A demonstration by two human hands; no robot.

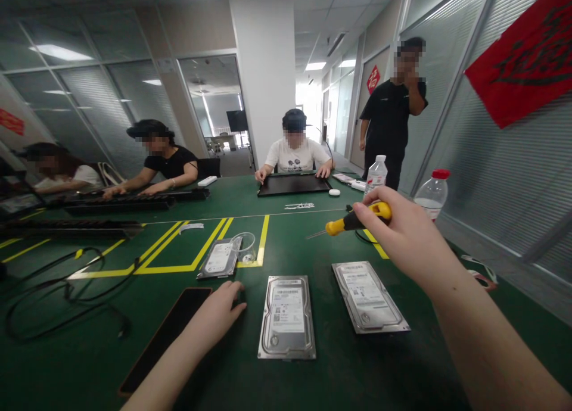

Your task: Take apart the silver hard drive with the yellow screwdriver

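My right hand (397,226) is raised above the table and closed around the yellow and black handle of a screwdriver (336,227). Its thin shaft points left, touching nothing. My left hand (223,304) rests on the green table (214,369), palm down, with its thumb apart from loosely bent fingers and nothing visible in it. One hard drive (286,318) lies label up just right of that hand. A second hard drive (370,299) lies below my right hand, slightly turned. Beyond my left hand is a third hard drive (218,259), beside a clear plastic cup (246,248) that partly covers its corner.
A dark phone-like slab (167,333) lies partly under my left forearm. Black cables (67,292) spread at left. Two plastic bottles (376,171) stand at right. Across the table a person (295,152) handles a black panel (292,186); others sit at left, and one stands.
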